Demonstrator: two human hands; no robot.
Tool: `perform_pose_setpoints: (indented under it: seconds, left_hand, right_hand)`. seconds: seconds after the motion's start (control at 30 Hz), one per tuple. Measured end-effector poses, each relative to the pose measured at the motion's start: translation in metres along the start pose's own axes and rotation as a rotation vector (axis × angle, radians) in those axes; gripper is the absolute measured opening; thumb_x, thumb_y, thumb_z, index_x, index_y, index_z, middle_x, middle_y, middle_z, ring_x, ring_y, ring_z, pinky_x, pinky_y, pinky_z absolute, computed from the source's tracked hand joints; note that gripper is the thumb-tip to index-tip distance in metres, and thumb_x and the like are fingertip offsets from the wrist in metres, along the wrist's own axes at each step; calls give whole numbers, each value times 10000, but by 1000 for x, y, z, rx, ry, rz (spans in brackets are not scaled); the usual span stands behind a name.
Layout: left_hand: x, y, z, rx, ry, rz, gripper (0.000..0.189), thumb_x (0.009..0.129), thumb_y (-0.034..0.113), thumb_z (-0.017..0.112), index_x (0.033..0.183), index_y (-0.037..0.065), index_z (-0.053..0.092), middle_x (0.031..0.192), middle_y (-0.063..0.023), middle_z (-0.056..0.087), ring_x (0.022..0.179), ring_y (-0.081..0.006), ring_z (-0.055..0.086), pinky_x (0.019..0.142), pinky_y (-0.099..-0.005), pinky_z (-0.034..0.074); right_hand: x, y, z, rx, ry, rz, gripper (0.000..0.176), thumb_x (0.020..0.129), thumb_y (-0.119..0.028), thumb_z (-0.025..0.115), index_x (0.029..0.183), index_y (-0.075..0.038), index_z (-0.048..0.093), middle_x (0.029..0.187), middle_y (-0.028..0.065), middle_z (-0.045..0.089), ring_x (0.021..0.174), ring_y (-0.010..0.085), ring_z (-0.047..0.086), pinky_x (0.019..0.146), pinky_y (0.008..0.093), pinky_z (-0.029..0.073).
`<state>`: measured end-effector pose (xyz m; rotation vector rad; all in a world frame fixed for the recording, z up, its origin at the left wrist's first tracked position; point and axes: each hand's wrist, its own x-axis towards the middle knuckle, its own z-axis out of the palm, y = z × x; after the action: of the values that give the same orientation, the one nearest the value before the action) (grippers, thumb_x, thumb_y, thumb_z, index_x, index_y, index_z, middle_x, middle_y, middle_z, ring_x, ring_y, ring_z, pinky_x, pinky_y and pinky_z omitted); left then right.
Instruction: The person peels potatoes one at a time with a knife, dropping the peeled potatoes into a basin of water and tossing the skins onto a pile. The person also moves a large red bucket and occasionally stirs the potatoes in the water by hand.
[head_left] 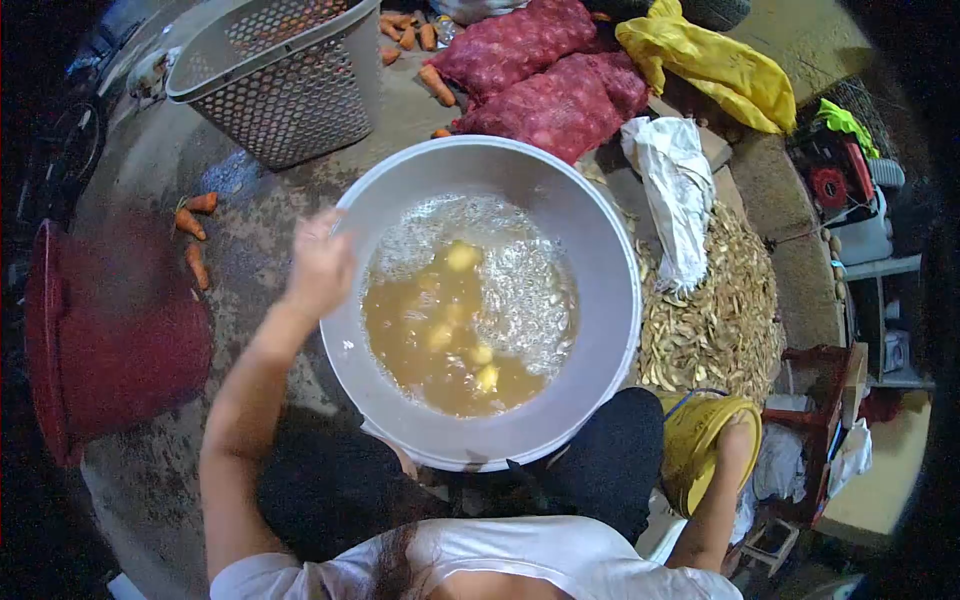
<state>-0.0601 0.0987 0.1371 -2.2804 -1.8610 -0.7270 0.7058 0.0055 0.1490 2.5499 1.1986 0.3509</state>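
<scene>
A large pale grey tub (605,390) stands between my knees, holding brown, foamy water. Several peeled potatoes (462,257) show at the water's surface. My left hand (322,262) is over the tub's left rim, smeared by motion, so its fingers cannot be made out. On the other side, my right hand (738,438) reaches into the mouth of a yellow bucket (690,450) beside my right knee. The bucket is tilted, and its wall hides those fingers and anything they touch.
Peelings (715,335) lie heaped right of the tub beside a white sack (675,190). Red net sacks of onions (560,105) and a yellow sack (710,65) lie behind. A perforated basket (290,110), loose carrots (197,265) and a red tub (130,330) are leftward.
</scene>
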Motion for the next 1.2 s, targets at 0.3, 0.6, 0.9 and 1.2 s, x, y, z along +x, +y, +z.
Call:
perform_pose_setpoints:
  seconds: [0.3,0.6,0.9,1.2]
  left_hand:
    - [-84,31,68,-335,-421,-191,259,782,156,548,1024,64,548,1052,-185,543,941,-336,544,777,-448,448]
    - [-123,19,64,-251,-675,-367,166,808,154,508,928,65,581,759,-179,602,701,-363,582,638,-440,470]
    - [-126,9,61,-292,-557,-383,170,777,170,529,880,37,554,746,-185,605,725,-349,587,676,-440,467]
    - [-109,17,67,-380,-650,-480,245,789,189,548,975,32,569,875,-182,604,836,-314,588,756,-377,464]
  right_hand:
    - [-30,-202,-95,888,197,-236,209,739,-85,555,913,31,552,870,199,548,834,324,516,653,384,442]
    - [-87,-500,-18,784,-530,-548,402,859,-358,399,1034,-38,571,1030,244,555,937,412,531,771,483,427]
    - [-233,-575,15,-66,-190,-1687,464,813,-338,440,1223,-121,449,1240,191,436,1096,354,456,983,426,290]
    - [-259,-499,-7,809,-402,-1142,337,736,-118,566,1064,-53,523,1019,227,557,949,337,537,777,419,436]
